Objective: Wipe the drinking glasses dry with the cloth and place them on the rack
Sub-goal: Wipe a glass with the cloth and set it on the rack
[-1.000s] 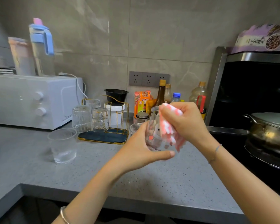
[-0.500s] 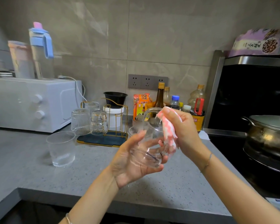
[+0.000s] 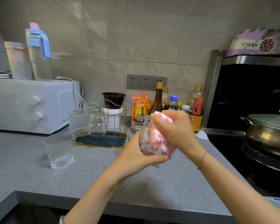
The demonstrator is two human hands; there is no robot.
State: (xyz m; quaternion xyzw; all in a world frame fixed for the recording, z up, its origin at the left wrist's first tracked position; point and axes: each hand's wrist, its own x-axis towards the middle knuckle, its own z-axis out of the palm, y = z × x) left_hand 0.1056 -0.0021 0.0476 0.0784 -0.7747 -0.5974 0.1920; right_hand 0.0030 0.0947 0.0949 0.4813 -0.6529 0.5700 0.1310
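Observation:
My left hand (image 3: 134, 156) grips a clear drinking glass (image 3: 146, 143) from below, above the counter. My right hand (image 3: 174, 130) holds a pink-and-white cloth (image 3: 158, 138) pressed against the glass's side. A gold wire rack (image 3: 107, 126) on a dark mat stands behind, with three glasses (image 3: 87, 122) upside down on its left pegs. A ribbed glass (image 3: 59, 150) stands upright on the counter at the left. Another glass (image 3: 133, 131) is partly hidden behind my left hand.
A white microwave (image 3: 31, 105) with jugs on top sits at the left. Bottles and packets (image 3: 166, 101) line the back wall. A steel pot (image 3: 268, 133) sits on the black hob at the right. The grey counter edge (image 3: 120, 207) runs along the front.
The glass was tipped with its mouth toward me half a second ago; it is now turned upright again. My right hand has moved the cloth over its side.

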